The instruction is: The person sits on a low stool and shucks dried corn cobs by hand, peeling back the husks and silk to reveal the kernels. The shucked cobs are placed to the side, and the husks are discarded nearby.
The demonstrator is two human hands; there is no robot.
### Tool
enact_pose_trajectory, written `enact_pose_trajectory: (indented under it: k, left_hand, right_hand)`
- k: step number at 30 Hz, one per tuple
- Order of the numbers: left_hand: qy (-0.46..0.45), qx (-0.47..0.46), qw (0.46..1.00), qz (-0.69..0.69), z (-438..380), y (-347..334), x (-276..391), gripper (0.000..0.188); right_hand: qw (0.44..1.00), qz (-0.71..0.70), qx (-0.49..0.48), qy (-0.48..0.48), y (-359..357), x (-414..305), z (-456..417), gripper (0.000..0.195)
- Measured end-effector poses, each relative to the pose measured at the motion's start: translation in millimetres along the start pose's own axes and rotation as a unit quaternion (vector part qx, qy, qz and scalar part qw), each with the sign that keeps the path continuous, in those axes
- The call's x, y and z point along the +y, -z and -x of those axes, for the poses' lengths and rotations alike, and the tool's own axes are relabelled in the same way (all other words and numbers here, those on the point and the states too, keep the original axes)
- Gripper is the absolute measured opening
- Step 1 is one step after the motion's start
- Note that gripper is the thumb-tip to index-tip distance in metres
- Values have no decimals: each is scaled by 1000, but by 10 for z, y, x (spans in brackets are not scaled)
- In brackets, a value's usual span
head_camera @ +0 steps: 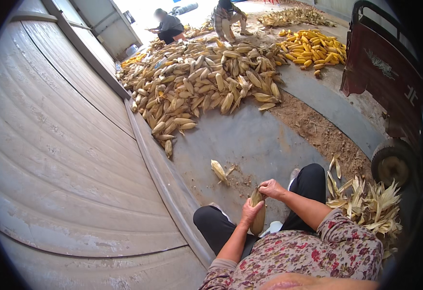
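An ear of corn in its dry husk (258, 217) stands nearly upright between my knees. My left hand (251, 211) is wrapped around its middle. At the top end, the fingers of my right hand (270, 189) pinch the brownish tip of the husk. Another husked-over ear (218, 171) lies on the grey sheet (247, 134) beyond my hands, a loose leaf beside it. Farther off spreads a large pile of unpeeled corn ears (200, 76).
Peeled yellow cobs (311, 47) form a heap at the upper right. Loose husks (367, 203) lie to my right, beside the wheel (392, 163) of a dark red cart (385, 72). A metal wall (70, 145) rises at left. Two people (170, 27) crouch behind the pile.
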State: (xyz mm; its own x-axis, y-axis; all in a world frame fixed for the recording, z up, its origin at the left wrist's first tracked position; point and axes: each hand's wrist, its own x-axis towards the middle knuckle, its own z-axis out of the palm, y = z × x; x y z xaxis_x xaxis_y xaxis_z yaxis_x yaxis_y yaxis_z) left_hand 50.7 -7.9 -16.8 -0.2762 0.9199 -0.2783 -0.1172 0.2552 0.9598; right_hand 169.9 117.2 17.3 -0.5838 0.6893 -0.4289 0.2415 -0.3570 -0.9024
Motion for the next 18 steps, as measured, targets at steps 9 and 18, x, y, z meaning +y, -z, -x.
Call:
enact_pose_trajectory:
  k: [9, 18]
  left_hand:
    - [-49, 53, 980, -183, 60, 37, 140, 51]
    - [-101, 78, 973, -194, 99, 32, 233, 52]
  right_hand:
    - [998, 8, 53, 12, -60, 107, -99, 17]
    - [993, 17, 112, 24, -157, 359, -190, 16]
